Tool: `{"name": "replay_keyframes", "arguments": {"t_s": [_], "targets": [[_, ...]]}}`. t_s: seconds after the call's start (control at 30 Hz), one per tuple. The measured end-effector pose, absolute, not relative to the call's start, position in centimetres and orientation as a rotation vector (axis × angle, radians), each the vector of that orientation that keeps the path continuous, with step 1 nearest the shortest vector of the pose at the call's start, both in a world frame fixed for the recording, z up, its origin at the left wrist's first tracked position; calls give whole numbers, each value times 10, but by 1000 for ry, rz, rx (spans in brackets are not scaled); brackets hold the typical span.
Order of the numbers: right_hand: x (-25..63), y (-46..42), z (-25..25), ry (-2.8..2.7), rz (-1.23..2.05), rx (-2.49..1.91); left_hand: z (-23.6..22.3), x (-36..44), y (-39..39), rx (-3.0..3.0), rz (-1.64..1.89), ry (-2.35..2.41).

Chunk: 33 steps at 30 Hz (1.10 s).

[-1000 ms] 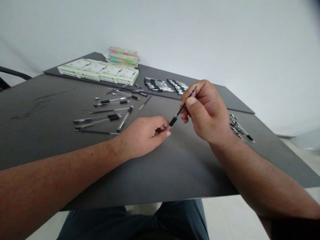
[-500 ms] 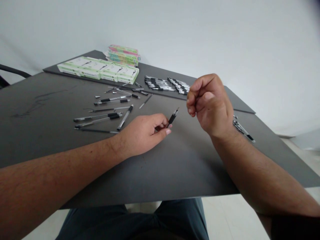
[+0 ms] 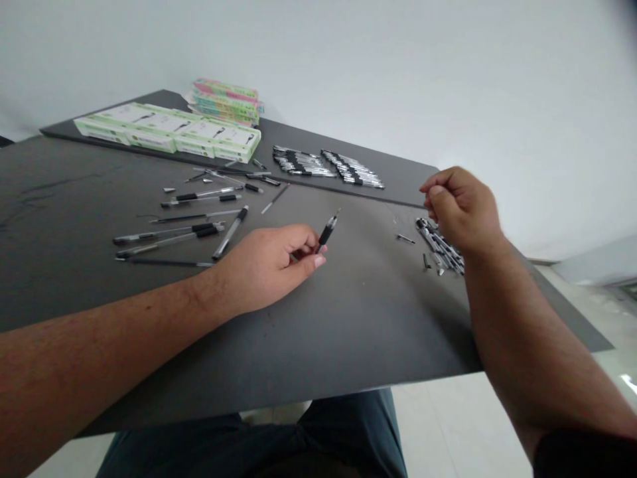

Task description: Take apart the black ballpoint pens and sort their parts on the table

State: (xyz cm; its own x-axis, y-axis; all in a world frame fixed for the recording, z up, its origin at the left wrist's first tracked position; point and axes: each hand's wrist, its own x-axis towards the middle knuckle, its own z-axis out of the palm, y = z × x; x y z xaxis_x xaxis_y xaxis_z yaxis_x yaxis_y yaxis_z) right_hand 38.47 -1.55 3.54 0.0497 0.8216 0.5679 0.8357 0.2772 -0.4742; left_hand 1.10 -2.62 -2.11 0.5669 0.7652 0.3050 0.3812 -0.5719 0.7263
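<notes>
My left hand [image 3: 271,265] is closed around an uncapped gel pen [image 3: 327,232]. The pen's black rubber grip and bare tip stick out past my fingers, tilted up to the right; its rear end is hidden in the hand. Raised over the right side of the table, my right hand [image 3: 465,209] has its fingers curled with thumb and forefinger close together. Whatever they may hold cannot be made out. Just below and behind it lies a heap of small clear-and-black pen parts [image 3: 438,245], partly covered by the hand. One small black piece [image 3: 405,239] rests apart from the heap.
Loose pen barrels [image 3: 172,238] and refills are scattered left of my left hand. Two rows of pens [image 3: 303,162] lie on the raised back strip of the grey table [image 3: 318,345]. White-and-green boxes [image 3: 194,147] and a stack of colourful boxes [image 3: 226,103] stand at the back left.
My right hand has moved right and away from the pen, over the heap of parts, which now shows more. The left hand keeps its hold on the pen; the view has shifted a little right.
</notes>
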Motion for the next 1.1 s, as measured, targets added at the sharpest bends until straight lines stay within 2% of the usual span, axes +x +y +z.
{"name": "replay_keyframes", "arguments": {"t_s": [0.1,0.2,0.4,0.63,0.83,1.1], "targets": [[414,-8,19,-1745,-143,-1813,-21,10,-24,2204,809,932],[427,1,13,-1769,-121,-1991,-22,9,-23,2208,796,946],[425,-5,29,-1859,-87,-2124,-23,8,-22,2231,771,970],[416,-64,47,-2069,-39,-2155,-22,9,-22,2231,770,985],[438,-108,17,-2031,-96,-2386,-22,9,-22,2234,742,981],[450,-116,-9,-1945,-95,-2450,-23,9,-19,2211,747,981]]}}
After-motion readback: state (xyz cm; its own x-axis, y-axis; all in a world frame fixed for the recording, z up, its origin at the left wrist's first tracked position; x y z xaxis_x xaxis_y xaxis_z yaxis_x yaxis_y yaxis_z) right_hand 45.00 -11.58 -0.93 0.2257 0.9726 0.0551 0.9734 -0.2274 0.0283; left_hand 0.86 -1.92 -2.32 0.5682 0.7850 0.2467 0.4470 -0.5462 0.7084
